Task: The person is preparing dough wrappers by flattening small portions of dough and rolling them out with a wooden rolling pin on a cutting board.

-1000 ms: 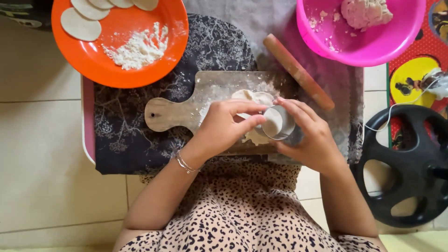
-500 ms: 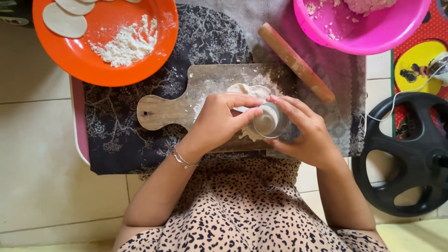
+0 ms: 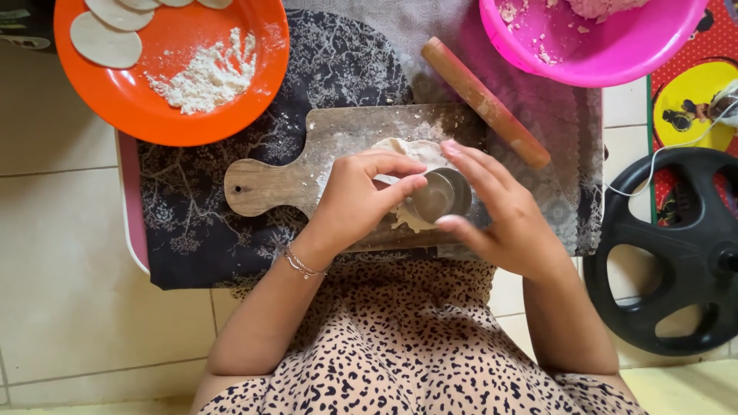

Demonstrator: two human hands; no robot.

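On the wooden board (image 3: 284,180), both hands meet over a small round metal cup (image 3: 440,195) set mouth-up on a sheet of rolled dough (image 3: 411,150). Left hand (image 3: 355,201): fingers curled, tips on the cup's near rim, pinching it from the left. Right hand (image 3: 500,215): fingers spread and nearly straight, cupping the far side of the cup, thumb low by the rim; whether it truly clamps or only steadies cannot be told.

Change noted against half a second ago: the cup sits a little lower and more to the right on the dough, and the right-hand fingers have opened out from a tighter curl. Judgement: the cup is being pressed or twisted into the sheet at a fresh spot near its lower edge, so one more round is likely being cut.

Count:
- one board, on a dark patterned cloth (image 3: 192,230)
- one rolling pin (image 3: 484,100), lying diagonal, just beyond the board
- one orange plate (image 3: 254,100) with one flour heap (image 3: 204,73) and five dough discs (image 3: 105,42) showing, all but one partly cropped
- one pink bowl (image 3: 615,65) holding a dough lump
- one black weight plate (image 3: 676,253) at right
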